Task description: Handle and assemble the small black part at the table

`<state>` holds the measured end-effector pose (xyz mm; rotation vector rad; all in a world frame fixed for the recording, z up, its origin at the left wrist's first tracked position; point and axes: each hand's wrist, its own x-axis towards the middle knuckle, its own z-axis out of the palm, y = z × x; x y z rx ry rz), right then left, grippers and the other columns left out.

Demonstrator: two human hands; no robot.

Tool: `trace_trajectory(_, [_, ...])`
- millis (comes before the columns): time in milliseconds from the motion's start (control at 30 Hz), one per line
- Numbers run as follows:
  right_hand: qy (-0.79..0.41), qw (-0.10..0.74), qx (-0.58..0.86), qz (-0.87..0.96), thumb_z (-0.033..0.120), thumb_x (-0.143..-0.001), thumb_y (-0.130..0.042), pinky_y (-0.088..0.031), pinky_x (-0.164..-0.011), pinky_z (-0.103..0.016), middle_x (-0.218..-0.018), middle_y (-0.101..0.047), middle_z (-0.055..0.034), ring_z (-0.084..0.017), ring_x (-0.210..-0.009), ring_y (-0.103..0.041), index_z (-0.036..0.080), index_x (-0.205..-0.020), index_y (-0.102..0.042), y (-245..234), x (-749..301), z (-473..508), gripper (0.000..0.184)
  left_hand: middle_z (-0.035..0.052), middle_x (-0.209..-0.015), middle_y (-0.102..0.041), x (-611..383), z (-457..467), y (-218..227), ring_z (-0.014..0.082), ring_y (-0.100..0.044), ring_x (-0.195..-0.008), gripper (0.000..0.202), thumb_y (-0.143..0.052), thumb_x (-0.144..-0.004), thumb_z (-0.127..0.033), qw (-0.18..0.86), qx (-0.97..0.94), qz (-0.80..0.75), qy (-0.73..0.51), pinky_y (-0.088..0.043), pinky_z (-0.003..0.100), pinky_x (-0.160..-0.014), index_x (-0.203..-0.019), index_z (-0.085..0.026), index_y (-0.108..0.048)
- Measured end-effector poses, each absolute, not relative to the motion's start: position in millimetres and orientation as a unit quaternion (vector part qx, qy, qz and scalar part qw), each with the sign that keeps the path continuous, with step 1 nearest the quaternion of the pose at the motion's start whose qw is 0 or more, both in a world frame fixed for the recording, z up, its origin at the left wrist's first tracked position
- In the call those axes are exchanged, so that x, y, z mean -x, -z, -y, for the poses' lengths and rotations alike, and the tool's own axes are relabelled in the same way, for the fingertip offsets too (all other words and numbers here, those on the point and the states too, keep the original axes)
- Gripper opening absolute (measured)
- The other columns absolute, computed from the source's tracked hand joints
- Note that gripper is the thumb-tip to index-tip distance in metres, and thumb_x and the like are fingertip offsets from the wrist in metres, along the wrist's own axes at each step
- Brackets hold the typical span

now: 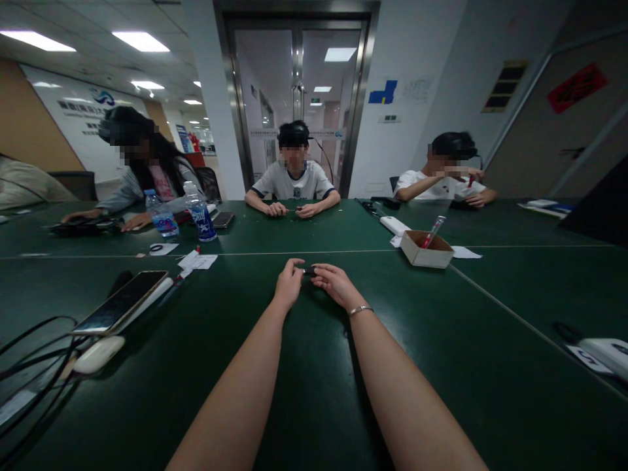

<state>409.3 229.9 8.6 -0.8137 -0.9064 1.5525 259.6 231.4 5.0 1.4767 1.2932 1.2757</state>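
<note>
My left hand (288, 285) and my right hand (336, 284) meet just above the green table (314, 366). Between their fingertips is a small black object (309, 271) with a light, metal-looking end on its left side; its exact kind is too small to make out. The right fingers and thumb are closed round the black part. At the lighter end, the left thumb and fingers pinch it, partly hiding it. A silver bracelet (360, 310) circles my right wrist.
To the left lie a phone (122, 302), a white mouse-shaped item (99, 354) and black cables (42, 356). Two bottles (200, 212) stand farther back. A small open box (426, 250) holding a clear tube is at right. Several people sit across the table.
</note>
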Motion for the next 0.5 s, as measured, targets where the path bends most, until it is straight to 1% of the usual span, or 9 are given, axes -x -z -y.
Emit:
trace_trajectory(100, [-0.655, 0.551, 0.342, 0.387, 0.012, -0.069, -0.076, -0.053, -0.061, -0.021, -0.071, -0.068, -0.0055, -0.013, -0.061, -0.064, 0.011, -0.085, -0.069, -9.1, -409.5, -229.7, 0.018, -0.0035, -0.055, -0.047, -259.1, -233.0, -3.8, 0.0104, -0.045, -0.049, 0.024, -0.041, -0.087, -0.030, 0.400, -0.587, -0.490, -0.505, -0.034, 0.020, -0.048, -0.099, -0.018, -0.059])
trace_trajectory(133, [-0.655, 0.551, 0.342, 0.388, 0.012, -0.070, -0.076, -0.054, -0.061, -0.021, -0.071, -0.068, -0.0056, -0.013, -0.061, -0.064, 0.011, -0.086, -0.069, -9.0, -409.5, -229.7, 0.018, -0.0034, -0.055, -0.047, -259.0, -233.4, -3.3, 0.0105, -0.045, -0.049, 0.024, -0.042, -0.087, -0.030, 0.395, -0.587, -0.492, -0.507, -0.034, 0.020, -0.049, -0.099, -0.018, -0.059])
trace_trajectory(233, [-0.655, 0.551, 0.342, 0.388, 0.012, -0.070, -0.076, -0.054, -0.061, -0.022, -0.072, -0.068, -0.0058, -0.013, -0.061, -0.064, 0.011, -0.086, -0.069, -8.5, -409.5, -229.9, 0.018, -0.0030, -0.061, -0.051, -258.5, -233.7, -3.1, 0.0098, -0.045, -0.051, 0.025, -0.045, -0.083, -0.024, 0.380, -0.586, -0.501, -0.511, -0.034, 0.020, -0.050, -0.103, -0.019, -0.059])
trace_trajectory(367, [-0.656, 0.550, 0.340, 0.389, 0.012, -0.070, -0.076, -0.054, -0.061, -0.021, -0.071, -0.068, -0.0058, -0.013, -0.061, -0.065, 0.011, -0.086, -0.069, -8.3, -409.6, -229.5, 0.018, -0.0026, -0.059, -0.049, -258.6, -232.0, -5.2, 0.0106, -0.045, -0.051, 0.024, -0.042, -0.085, -0.027, 0.398, -0.585, -0.497, -0.503, -0.033, 0.021, -0.050, -0.098, -0.019, -0.061])
trace_trajectory(500, [-0.656, 0.550, 0.338, 0.391, 0.012, -0.070, -0.076, -0.054, -0.061, -0.021, -0.072, -0.068, -0.0060, -0.013, -0.061, -0.065, 0.011, -0.086, -0.068, -8.6, -409.8, -229.0, 0.017, -0.0028, -0.063, -0.051, -259.2, -231.5, -6.2, 0.0100, -0.044, -0.050, 0.026, -0.044, -0.081, -0.022, 0.400, -0.574, -0.501, -0.509, -0.033, 0.021, -0.049, -0.102, -0.020, -0.059])
